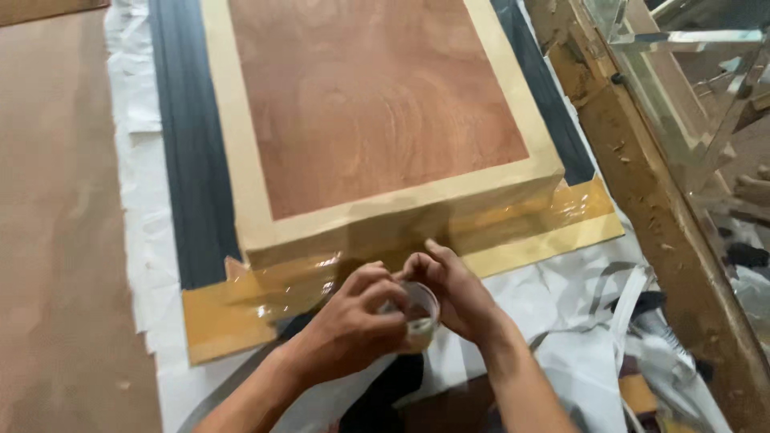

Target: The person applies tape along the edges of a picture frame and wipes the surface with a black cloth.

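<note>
Left hand fingers: left hand (353, 321) curled, fingers wrapped around the near side of a roll of clear tape (417, 315), clamped on it.
Right hand fingers: right hand (453, 293) closed on the far side of the same roll; index finger extended forward, its tip touching the taped front edge of the panel.
Roll of clear tape: held between both hands, just in front of the panel's near edge, above the white sheeting; its open centre faces the camera.
Clear tape strip: glossy band (481, 220) laid along the panel's front edge and over the yellow-brown paper strip (233, 317) below it; wrinkled at the left end.
Panel: flat wooden board (369, 104), reddish-brown face, framed by tan masking tape (241, 160) on the left, right and near sides.
Dark border: dark grey strips (188, 160) flank the panel left and right.
Underlay: white plastic sheeting (561, 305), creased, beneath the panel and hands.
Left surround: brown surface (56, 240) beside the sheeting.
Right surround: rough wooden beam (650, 192) running diagonally, with glass pieces (682, 72) just beyond it.
</note>
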